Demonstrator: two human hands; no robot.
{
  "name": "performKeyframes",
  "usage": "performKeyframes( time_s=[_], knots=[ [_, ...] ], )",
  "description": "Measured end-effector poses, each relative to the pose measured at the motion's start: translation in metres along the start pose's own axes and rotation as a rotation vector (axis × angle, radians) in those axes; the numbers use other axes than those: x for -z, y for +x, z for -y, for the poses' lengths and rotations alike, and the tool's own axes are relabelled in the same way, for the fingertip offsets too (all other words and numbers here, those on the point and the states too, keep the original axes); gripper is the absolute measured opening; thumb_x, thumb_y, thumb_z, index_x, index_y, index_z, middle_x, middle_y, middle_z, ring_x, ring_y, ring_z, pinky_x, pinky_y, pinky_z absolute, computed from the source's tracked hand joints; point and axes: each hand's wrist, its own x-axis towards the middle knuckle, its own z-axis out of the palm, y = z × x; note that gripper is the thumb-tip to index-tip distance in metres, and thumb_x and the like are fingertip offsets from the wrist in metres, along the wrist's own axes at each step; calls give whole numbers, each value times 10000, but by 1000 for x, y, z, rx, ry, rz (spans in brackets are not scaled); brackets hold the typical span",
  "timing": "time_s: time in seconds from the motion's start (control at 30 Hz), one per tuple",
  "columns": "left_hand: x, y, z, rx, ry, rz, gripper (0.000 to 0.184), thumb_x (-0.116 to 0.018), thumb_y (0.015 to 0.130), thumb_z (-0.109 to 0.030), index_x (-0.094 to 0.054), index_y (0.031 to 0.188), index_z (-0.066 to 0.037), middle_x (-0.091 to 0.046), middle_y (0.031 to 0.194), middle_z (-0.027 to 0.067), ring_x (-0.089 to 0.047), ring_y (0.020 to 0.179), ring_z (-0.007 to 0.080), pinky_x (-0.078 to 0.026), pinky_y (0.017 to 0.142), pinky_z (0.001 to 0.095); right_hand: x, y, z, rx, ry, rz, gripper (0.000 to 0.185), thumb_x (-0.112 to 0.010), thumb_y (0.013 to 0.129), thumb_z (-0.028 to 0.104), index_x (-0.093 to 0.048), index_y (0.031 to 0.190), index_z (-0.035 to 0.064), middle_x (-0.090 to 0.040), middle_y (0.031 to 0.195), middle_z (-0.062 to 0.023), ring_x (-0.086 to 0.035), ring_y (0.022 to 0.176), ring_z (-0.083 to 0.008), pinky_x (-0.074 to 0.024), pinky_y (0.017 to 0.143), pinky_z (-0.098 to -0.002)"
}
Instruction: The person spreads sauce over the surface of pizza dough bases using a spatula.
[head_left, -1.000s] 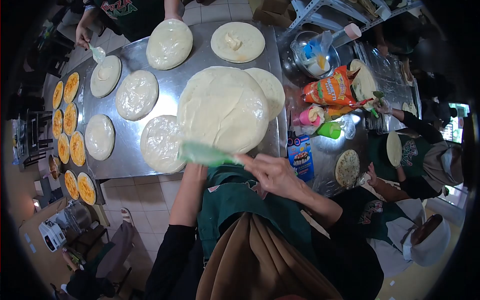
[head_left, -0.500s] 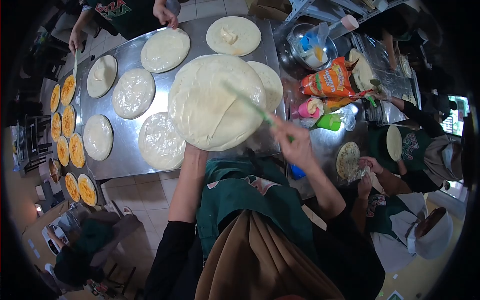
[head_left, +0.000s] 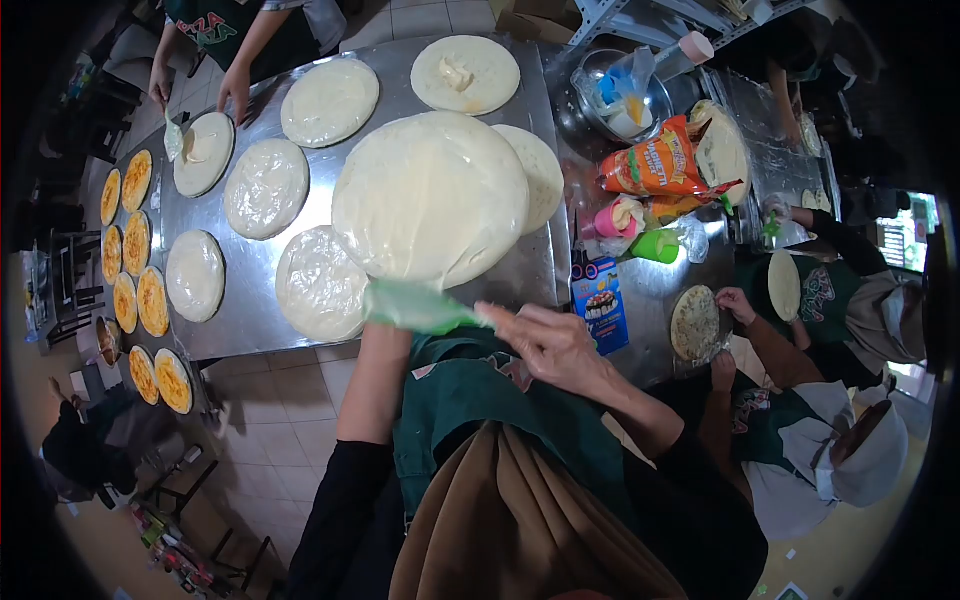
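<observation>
A large round pizza crust (head_left: 430,200) spread with pale, glossy cream is held up over the metal table. My left hand (head_left: 390,335) supports it from underneath; the forearm shows, but the crust and spatula hide the fingers. A green spatula (head_left: 425,308), smeared with motion, is in my closed right hand (head_left: 555,348). Its blade is at the crust's near edge, in front of my left wrist; whether it touches is unclear. Partly beneath the raised crust lie a cream-coated crust (head_left: 318,285) on the left and a plain crust (head_left: 545,178) on the right.
More cream-coated crusts lie on the metal table (head_left: 240,335), with orange-topped rounds (head_left: 152,300) along its left end. At right are a steel bowl (head_left: 655,95), an orange sauce pouch (head_left: 655,160), a green cup (head_left: 655,246) and a blue box (head_left: 602,305). Co-workers handle crusts on both sides.
My right hand has swept the spatula from the crust's upper middle down and left to its near edge. The cream looks smoother. At upper left, a co-worker's spatula has moved onto a crust.
</observation>
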Motion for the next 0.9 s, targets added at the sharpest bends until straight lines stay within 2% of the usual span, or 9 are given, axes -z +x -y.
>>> performKeyframes(
  time_s=[0.17,0.23,0.33,0.5,0.57,0.67,0.7,0.83,0.9],
  knots=[
    [-2,0,-3,-1,-17,12,585,-463,919,-470,-410,1364,-93,-495,1334,121,-492,1200,306,-412,1009,495,20,18,-39,-147,184,-406,342,-565,862,32,-616,1198,72,-671,874,-159,-636,669,-232,-509,616,-337],
    [-4,3,-4,-1,-25,29,587,-465,918,-473,-412,1363,-95,-497,1333,120,-492,1200,306,-412,1008,496,2,8,-53,62,-34,-396,361,-565,870,43,-601,1227,87,-665,850,-143,-602,624,-221,-504,600,-327],
    [-4,3,-4,-3,-37,39,589,-468,915,-477,-414,1362,-97,-499,1331,119,-493,1200,306,-412,1007,497,-24,-14,-26,39,97,-125,407,-573,853,17,-591,1250,104,-652,804,-118,-577,589,-173,-508,592,-297],
    [-3,7,-7,-1,-58,57,592,-472,912,-484,-418,1360,-100,-503,1328,117,-493,1200,306,-413,1005,498,-2,11,-48,-137,322,-500,371,-601,845,39,-610,1215,63,-659,801,-120,-577,589,-140,-481,571,-275],
    [-1,8,-6,-23,-44,38,593,-473,911,-487,-420,1359,-101,-504,1327,116,-493,1200,306,-413,1004,498,-14,2,-53,-159,234,-369,369,-607,846,33,-610,1214,54,-650,799,-115,-569,615,-140,-485,596,-281],
    [-5,4,11,-168,224,-201,613,-462,900,-519,-420,1364,-120,-497,1335,119,-469,1222,318,-394,1012,515,-39,5,-28,242,314,-377,363,-598,858,36,-598,1221,41,-652,806,-85,-557,587,-124,-460,567,-242],
    [-7,3,16,-220,342,-295,622,-457,895,-534,-420,1366,-129,-493,1339,120,-457,1233,323,-385,1017,523,-38,7,-26,140,390,-373,367,-604,859,42,-595,1226,41,-632,785,-62,-539,592,-116,-454,567,-249],
    [-34,5,9,-3,-61,66,632,-453,897,-527,-390,1392,-139,-459,1379,113,-433,1261,331,-364,1037,530,-11,32,-42,-244,1030,-333,385,-600,894,90,-553,1270,25,-435,625,95,-372,508,0,-300,461,-165],
    [-52,4,8,40,-20,54,632,-459,896,-519,-387,1395,-138,-454,1387,111,-434,1265,331,-358,1044,530,23,47,-38,-199,921,-367,342,-593,902,101,-581,1235,21,-547,714,50,-416,540,-14,-328,481,-175]
  ],
)
